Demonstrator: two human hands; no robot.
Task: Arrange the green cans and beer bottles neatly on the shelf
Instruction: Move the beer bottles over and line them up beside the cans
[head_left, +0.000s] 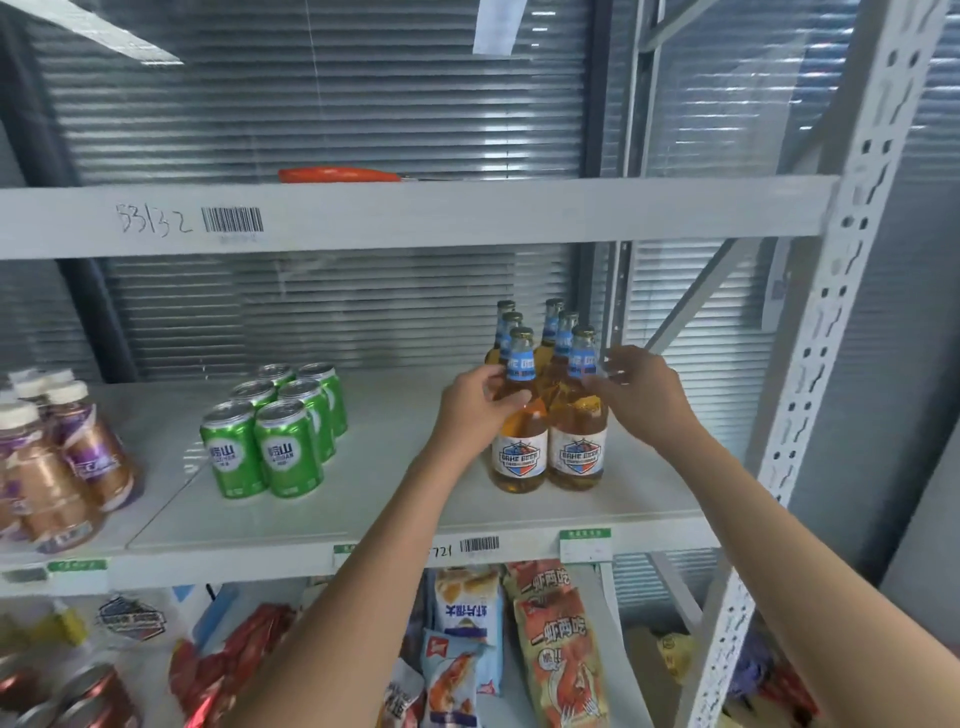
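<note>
Several green cans (275, 431) stand in two tidy rows on the middle shelf (395, 499), left of centre. To their right, several amber beer bottles (545, 332) with blue neck labels stand in two rows. My left hand (475, 402) wraps around the neck and shoulder of the front left beer bottle (519, 452). My right hand (636, 392) pinches the neck of the front right beer bottle (577, 452) with its fingertips. Both front bottles stand upright on the shelf, side by side and touching.
Purple and gold drink bottles (57, 457) crowd the shelf's left end. A white perforated upright (821, 364) bounds the right side. An orange-handled tool (337, 174) lies on the upper shelf. Snack bags (556, 644) fill the shelf below.
</note>
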